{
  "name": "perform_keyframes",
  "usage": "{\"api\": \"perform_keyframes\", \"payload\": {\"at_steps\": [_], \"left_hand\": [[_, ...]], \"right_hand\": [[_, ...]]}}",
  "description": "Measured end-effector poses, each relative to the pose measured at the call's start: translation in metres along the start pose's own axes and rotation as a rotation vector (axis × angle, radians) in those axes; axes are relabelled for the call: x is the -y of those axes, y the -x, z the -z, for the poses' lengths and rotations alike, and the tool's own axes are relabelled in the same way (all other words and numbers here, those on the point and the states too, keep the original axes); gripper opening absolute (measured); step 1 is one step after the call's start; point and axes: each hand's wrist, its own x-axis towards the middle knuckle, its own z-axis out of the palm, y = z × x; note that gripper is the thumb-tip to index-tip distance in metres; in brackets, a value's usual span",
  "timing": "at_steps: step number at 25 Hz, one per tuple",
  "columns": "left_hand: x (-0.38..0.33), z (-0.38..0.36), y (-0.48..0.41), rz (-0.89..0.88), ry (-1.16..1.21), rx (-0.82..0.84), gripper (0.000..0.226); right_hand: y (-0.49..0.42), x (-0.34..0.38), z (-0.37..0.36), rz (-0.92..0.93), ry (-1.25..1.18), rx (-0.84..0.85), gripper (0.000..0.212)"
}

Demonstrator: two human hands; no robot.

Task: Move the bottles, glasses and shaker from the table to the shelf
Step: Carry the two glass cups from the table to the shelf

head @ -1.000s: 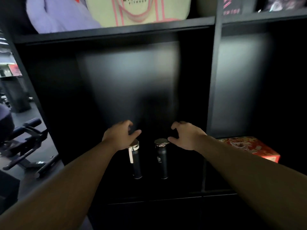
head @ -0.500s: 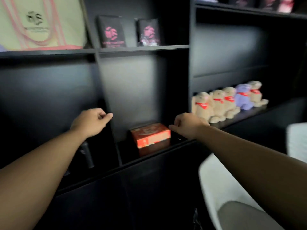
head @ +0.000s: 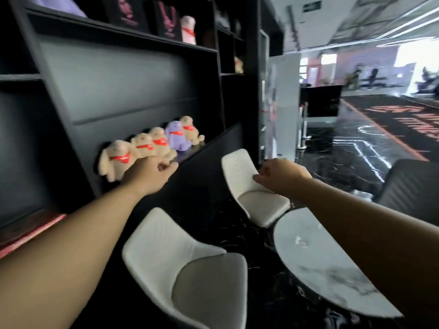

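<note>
The black shelf unit (head: 133, 74) fills the left of the view. A round white marble table (head: 316, 262) sits at the lower right, partly hidden by my right forearm; its visible part is bare. No bottle, glass or shaker shows. My left hand (head: 149, 174) hovers in front of the shelf ledge, fingers loosely curled and holding nothing. My right hand (head: 280, 174) is raised over the far chair, fingers loosely curled, also holding nothing.
Several plush toys (head: 152, 146) with red scarves sit in a row on the shelf ledge. Two white chairs stand between shelf and table, one near (head: 185, 269) and one farther (head: 251, 193). A dark armchair (head: 413, 186) is at the right. A red box edge (head: 31, 233) shows lower left.
The view has swung right, away from the two dark bottles standing in the shelf compartment, toward the chairs and table. Both hands let go of the bottles and drew back, holding nothing.
</note>
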Motion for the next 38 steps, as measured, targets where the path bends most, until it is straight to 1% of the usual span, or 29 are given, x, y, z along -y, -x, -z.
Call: {"api": "perform_keyframes", "payload": {"at_steps": [2,4,7,9,11,15,19,22,24,26,30,32,35,36,38], "left_hand": [[-0.061,-0.041,-0.029,-0.061,0.07,0.069,0.053],[-0.114,-0.083,-0.058,-0.103,0.13,0.137,0.046],[-0.179,-0.14,-0.096,-0.213,0.202,0.182,0.051],[-0.215,-0.175,-0.119,-0.264,0.211,0.232,0.045],[-0.247,-0.205,-0.139,-0.31,0.215,0.275,0.04],[-0.294,-0.261,-0.176,-0.426,0.207,0.345,0.042],[-0.323,-0.308,-0.193,-0.466,0.184,0.406,0.04],[-0.331,-0.346,-0.195,-0.416,0.143,0.447,0.04],[-0.332,-0.374,-0.196,-0.351,0.127,0.469,0.04],[-0.331,-0.4,-0.188,-0.287,0.114,0.493,0.039],[-0.315,-0.455,-0.159,-0.065,0.098,0.555,0.038],[-0.3,-0.482,-0.142,0.022,0.082,0.588,0.041],[-0.282,-0.522,-0.115,0.098,0.066,0.606,0.052],[-0.277,-0.535,-0.106,0.105,0.04,0.611,0.06],[-0.273,-0.566,-0.093,0.126,-0.029,0.659,0.084]], "right_hand": [[0.007,-0.059,0.016,-0.121,0.009,-0.029,0.03],[0.009,-0.109,0.028,-0.216,0.028,-0.058,0.031],[0.004,-0.17,0.038,-0.304,0.092,-0.107,0.035],[-0.004,-0.204,0.043,-0.361,0.117,-0.133,0.037],[-0.017,-0.231,0.046,-0.412,0.136,-0.134,0.038],[-0.041,-0.279,0.039,-0.476,0.122,-0.153,0.037],[-0.068,-0.32,0.022,-0.486,0.148,-0.099,0.035],[-0.096,-0.356,0.009,-0.492,0.16,-0.07,0.035],[-0.116,-0.384,-0.005,-0.494,0.154,-0.013,0.033],[-0.133,-0.411,-0.025,-0.446,0.153,0.036,0.031],[-0.163,-0.457,-0.08,-0.329,0.086,0.105,0.028],[-0.175,-0.477,-0.114,-0.283,0.066,0.138,0.033],[-0.197,-0.507,-0.168,-0.225,0.053,0.217,0.043],[-0.203,-0.515,-0.186,-0.21,0.024,0.247,0.045],[-0.214,-0.527,-0.218,-0.201,-0.007,0.294,0.051]]}}
